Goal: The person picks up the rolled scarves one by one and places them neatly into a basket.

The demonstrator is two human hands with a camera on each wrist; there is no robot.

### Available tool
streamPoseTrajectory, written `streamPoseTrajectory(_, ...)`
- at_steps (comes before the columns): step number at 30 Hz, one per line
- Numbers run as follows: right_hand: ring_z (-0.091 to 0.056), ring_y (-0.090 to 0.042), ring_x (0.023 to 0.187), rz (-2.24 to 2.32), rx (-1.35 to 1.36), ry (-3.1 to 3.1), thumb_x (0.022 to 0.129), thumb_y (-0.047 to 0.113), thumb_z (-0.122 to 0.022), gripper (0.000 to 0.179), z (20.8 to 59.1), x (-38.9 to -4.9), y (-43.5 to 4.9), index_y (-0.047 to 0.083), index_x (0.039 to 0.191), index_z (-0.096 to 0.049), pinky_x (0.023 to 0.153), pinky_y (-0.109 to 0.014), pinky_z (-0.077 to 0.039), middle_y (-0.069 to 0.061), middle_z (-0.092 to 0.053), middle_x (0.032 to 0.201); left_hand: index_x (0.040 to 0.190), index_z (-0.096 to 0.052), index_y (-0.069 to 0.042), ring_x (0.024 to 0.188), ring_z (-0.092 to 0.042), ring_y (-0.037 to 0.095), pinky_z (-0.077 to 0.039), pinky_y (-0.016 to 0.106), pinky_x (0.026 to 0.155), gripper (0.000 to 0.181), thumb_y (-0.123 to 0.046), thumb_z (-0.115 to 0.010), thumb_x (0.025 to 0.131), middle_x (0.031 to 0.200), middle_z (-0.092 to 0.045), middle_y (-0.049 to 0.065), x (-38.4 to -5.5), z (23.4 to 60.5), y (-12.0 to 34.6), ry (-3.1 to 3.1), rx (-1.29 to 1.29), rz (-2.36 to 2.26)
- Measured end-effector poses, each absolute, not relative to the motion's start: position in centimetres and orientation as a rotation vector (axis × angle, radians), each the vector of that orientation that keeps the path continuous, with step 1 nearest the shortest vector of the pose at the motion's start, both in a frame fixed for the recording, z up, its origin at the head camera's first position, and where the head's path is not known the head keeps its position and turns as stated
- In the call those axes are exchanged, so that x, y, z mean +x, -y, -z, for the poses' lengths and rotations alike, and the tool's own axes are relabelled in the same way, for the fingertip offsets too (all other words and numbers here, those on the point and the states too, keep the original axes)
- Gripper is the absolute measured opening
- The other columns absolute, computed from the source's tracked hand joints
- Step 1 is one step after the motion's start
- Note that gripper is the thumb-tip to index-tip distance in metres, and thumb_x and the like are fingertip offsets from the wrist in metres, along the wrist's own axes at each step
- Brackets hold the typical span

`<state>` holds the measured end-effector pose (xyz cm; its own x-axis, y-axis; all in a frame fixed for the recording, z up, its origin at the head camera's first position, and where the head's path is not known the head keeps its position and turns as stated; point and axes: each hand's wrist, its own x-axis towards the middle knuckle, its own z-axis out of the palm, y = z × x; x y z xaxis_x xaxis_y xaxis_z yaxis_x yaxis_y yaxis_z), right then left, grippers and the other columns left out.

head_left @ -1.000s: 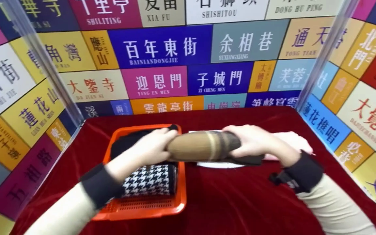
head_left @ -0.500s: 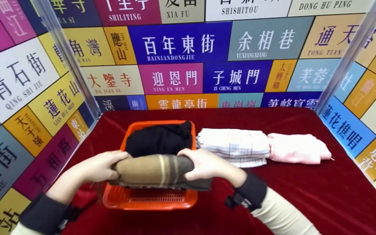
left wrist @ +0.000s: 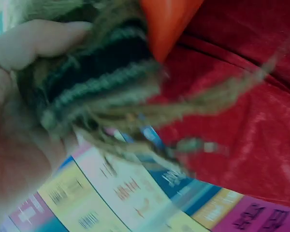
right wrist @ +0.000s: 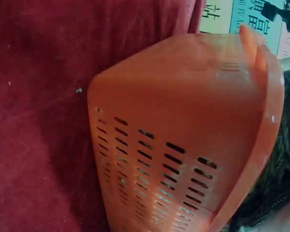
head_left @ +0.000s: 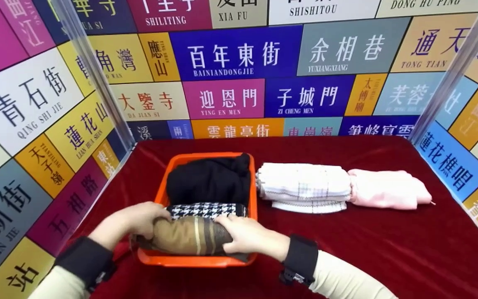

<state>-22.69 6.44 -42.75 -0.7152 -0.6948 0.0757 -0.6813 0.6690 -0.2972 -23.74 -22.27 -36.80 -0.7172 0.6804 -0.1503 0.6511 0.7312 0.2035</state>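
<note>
In the head view a rolled brown plaid scarf (head_left: 185, 236) lies across the front part of the orange basket (head_left: 197, 261). My left hand (head_left: 141, 218) grips its left end; loose fringe (left wrist: 217, 96) trails from that end in the left wrist view. My right hand (head_left: 253, 237) holds the scarf's right end, close to the basket's right rim. Behind the scarf sit a black-and-white houndstooth roll (head_left: 206, 210), partly covered, and a bundled black cloth (head_left: 208, 178). The right wrist view mostly shows the slotted basket wall (right wrist: 169, 130).
Right of the basket lie a white checked cloth roll (head_left: 305, 182) and a pink one (head_left: 390, 190), end to end. Dark red velvet (head_left: 338, 253) covers the table. Printed sign panels (head_left: 235, 54) form walls at the back and sides.
Both hands have carried the scarf left from over the white cloth, then down into the front of the basket. The view has turned left.
</note>
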Motion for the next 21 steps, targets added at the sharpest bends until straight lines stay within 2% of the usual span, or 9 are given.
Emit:
streamPoseTrajectory(6,-0.06,-0.021,0.087,0.219,-1.18,-2.823,0.068,0.029,-0.069,0.06,43.0,-22.9,-6.2,0.017,0.123,-0.051,0.066,-0.037,-0.049,-0.006,-0.06,0.101,0.074,-0.06,-0.016,0.066,-0.053,0.019,-0.046,0.029,0.06,0.032,0.002,-0.069,0.048,0.072,-0.056,0.002,-23.4,38.6,19.2,-2.687,1.209,0.162)
streamPoseTrajectory(10,-0.059,-0.021,0.089,0.097,-1.209,-2.808,0.07,0.034,-0.07,0.059,43.5,-23.1,-5.7,0.018,0.124,-0.05,0.065,-0.038,-0.049,-0.006,-0.06,0.102,0.071,-0.05,-0.015,0.064,-0.053,0.02,-0.045,0.029,0.06,0.033,0.004,-0.07,0.053,0.068,-0.054,0.003,-23.5,39.9,18.6,-2.626,1.158,0.279)
streamPoseTrajectory(16,-0.058,-0.019,0.092,-0.091,-1.292,-2.754,0.075,0.041,-0.068,0.06,44.2,-23.5,-5.4,0.019,0.126,-0.045,0.067,-0.037,-0.05,-0.004,-0.058,0.106,0.092,-0.055,-0.01,0.085,-0.057,0.03,-0.049,0.037,0.075,0.032,-0.006,-0.072,0.065,0.088,-0.059,0.012,-22.8,41.2,17.8,-2.608,1.01,0.523)
streamPoseTrajectory(21,-0.057,-0.017,0.095,-0.42,-1.386,-2.686,0.081,0.05,-0.06,0.068,44.7,-23.4,-5.0,0.018,0.137,-0.036,0.067,-0.034,-0.051,-0.004,-0.055,0.11,0.103,-0.054,-0.006,0.086,-0.055,0.028,-0.049,0.034,0.075,0.037,-0.014,-0.07,0.07,0.091,-0.056,0.012,-22.5,42.6,17.5,-2.602,1.074,0.715)
